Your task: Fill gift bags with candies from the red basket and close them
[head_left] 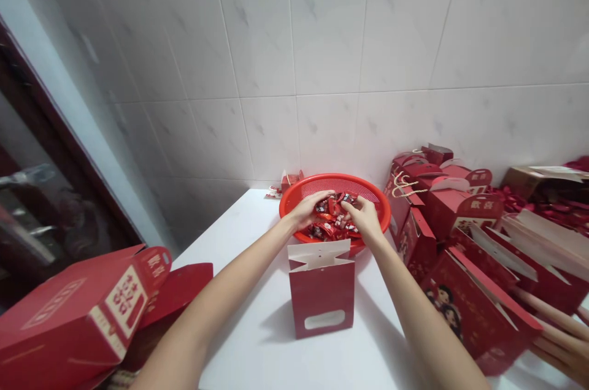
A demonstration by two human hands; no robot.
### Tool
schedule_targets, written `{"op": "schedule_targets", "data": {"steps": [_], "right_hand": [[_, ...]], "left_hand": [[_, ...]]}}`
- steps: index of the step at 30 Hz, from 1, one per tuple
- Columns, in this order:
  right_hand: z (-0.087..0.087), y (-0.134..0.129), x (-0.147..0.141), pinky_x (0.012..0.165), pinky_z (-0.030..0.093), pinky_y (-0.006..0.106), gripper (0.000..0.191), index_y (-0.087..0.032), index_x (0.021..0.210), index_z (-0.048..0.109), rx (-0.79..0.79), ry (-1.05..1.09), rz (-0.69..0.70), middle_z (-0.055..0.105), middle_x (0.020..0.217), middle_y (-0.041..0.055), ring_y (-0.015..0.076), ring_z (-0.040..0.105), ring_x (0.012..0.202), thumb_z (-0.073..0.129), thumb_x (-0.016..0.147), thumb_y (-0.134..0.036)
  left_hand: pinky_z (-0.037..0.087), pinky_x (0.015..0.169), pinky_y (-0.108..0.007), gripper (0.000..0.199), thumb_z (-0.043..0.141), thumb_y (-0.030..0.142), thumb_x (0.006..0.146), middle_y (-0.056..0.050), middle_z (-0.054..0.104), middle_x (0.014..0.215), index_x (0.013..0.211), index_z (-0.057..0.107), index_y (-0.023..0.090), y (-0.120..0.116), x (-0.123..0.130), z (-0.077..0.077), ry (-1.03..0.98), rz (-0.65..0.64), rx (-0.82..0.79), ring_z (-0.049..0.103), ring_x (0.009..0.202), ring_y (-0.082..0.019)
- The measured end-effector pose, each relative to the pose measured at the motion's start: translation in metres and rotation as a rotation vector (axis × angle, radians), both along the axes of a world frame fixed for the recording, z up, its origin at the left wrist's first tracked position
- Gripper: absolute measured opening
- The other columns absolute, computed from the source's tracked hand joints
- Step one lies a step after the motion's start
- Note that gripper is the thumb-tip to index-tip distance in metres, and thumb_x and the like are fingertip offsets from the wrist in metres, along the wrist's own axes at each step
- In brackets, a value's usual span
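Both of my hands are inside a red plastic basket [381, 212] of wrapped candies [324, 230]. My left hand [309, 209] curves around candies at the left of the pile, its fingertips partly hidden among them. From the right, my right hand [365, 218] closes on candies, thumb and fingers bent toward the middle. Between my forearms a red paper gift box [322, 295] stands upright on the white table, in front of the basket. Its pale top flaps are unfastened, and a white oval window shows low on its front.
Several red gift boxes [460, 206] crowd the table's right side, some with cord handles. Another person's hand [564, 338] touches a box [478, 310] at the lower right. More red boxes [69, 310] stand at the left. A tiled wall [322, 59] rises behind the table.
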State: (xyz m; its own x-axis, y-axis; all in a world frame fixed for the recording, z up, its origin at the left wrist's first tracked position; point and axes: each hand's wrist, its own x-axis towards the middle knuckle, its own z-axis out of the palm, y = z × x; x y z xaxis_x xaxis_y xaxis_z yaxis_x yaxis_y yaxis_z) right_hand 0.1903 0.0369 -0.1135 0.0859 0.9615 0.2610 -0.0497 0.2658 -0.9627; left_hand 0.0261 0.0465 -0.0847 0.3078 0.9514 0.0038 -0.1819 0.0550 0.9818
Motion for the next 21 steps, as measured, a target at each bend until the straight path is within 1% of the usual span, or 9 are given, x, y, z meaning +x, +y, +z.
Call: {"op": "schedule_targets", "data": {"steps": [2, 5, 7, 10, 12, 14, 17, 21], "right_hand": [[0.002, -0.002, 0.0, 0.042, 0.045, 0.025, 0.027, -0.016, 0.082, 0.067, -0.001, 0.034, 0.007, 0.066, 0.057, -0.0002, 0.0152, 0.058, 0.043, 0.074, 0.065, -0.037], [0.005, -0.005, -0.001, 0.041, 0.044, 0.024, 0.028, -0.015, 0.08, 0.068, -0.007, 0.085, 0.037, 0.067, 0.06, 0.0006, 0.013, 0.055, 0.042, 0.077, 0.063, -0.036], [0.008, -0.007, -0.001, 0.04, 0.044, 0.023, 0.028, -0.015, 0.079, 0.069, -0.016, 0.118, 0.063, 0.066, 0.061, 0.0, 0.0111, 0.053, 0.042, 0.078, 0.063, -0.037], [0.012, -0.01, 0.0, 0.039, 0.044, 0.021, 0.027, -0.015, 0.075, 0.069, -0.039, 0.154, 0.089, 0.066, 0.062, -0.0008, 0.0084, 0.049, 0.042, 0.078, 0.064, -0.037], [0.014, -0.012, 0.001, 0.039, 0.045, 0.02, 0.026, -0.015, 0.072, 0.068, -0.059, 0.165, 0.107, 0.065, 0.061, -0.0016, 0.0076, 0.049, 0.042, 0.08, 0.064, -0.036], [0.015, -0.013, 0.001, 0.04, 0.047, 0.021, 0.026, -0.015, 0.069, 0.067, -0.082, 0.17, 0.137, 0.063, 0.057, -0.0019, 0.0085, 0.052, 0.042, 0.083, 0.062, -0.035], [0.015, -0.014, 0.001, 0.044, 0.052, 0.024, 0.028, -0.015, 0.07, 0.068, -0.115, 0.187, 0.184, 0.065, 0.058, 0.0002, 0.0122, 0.059, 0.046, 0.084, 0.062, -0.035], [0.013, -0.014, 0.0, 0.052, 0.058, 0.028, 0.029, -0.016, 0.075, 0.068, -0.131, 0.222, 0.197, 0.07, 0.066, 0.0038, 0.0177, 0.067, 0.057, 0.084, 0.062, -0.037]], "left_hand": [[0.055, 0.067, -0.026, 0.025, 0.061, 0.026, 0.088, -0.008, 0.07, 0.112, 0.109, 0.072, 0.018, 0.001, 0.001, -0.001, -0.014, 0.024, -0.008, 0.065, 0.094, -0.019], [0.055, 0.083, -0.028, 0.019, 0.06, 0.02, 0.089, -0.006, 0.072, 0.11, 0.103, 0.072, 0.018, 0.004, 0.003, -0.003, -0.051, 0.081, -0.027, 0.067, 0.096, -0.017], [0.054, 0.088, -0.031, 0.017, 0.057, 0.025, 0.093, -0.006, 0.074, 0.102, 0.095, 0.071, 0.017, 0.007, 0.003, -0.004, -0.053, 0.108, -0.081, 0.069, 0.092, -0.017], [0.055, 0.085, -0.033, 0.027, 0.055, 0.035, 0.095, -0.006, 0.071, 0.08, 0.08, 0.065, 0.015, 0.009, 0.003, -0.006, -0.023, 0.095, -0.132, 0.069, 0.079, -0.017], [0.054, 0.085, -0.032, 0.028, 0.057, 0.036, 0.094, -0.004, 0.068, 0.073, 0.076, 0.063, 0.014, 0.009, 0.003, -0.007, -0.015, 0.078, -0.088, 0.067, 0.071, -0.015], [0.053, 0.086, -0.033, 0.029, 0.062, 0.038, 0.091, -0.002, 0.066, 0.072, 0.076, 0.063, 0.014, 0.008, 0.003, -0.008, 0.005, 0.048, -0.03, 0.064, 0.068, -0.013], [0.052, 0.087, -0.034, 0.037, 0.069, 0.048, 0.083, -0.001, 0.063, 0.069, 0.072, 0.061, 0.014, 0.007, 0.004, -0.009, 0.052, -0.01, 0.045, 0.062, 0.071, -0.014], [0.05, 0.087, -0.035, 0.047, 0.076, 0.058, 0.07, -0.001, 0.062, 0.071, 0.069, 0.06, 0.014, 0.006, 0.005, -0.01, 0.091, -0.072, 0.12, 0.061, 0.076, -0.016]]}}
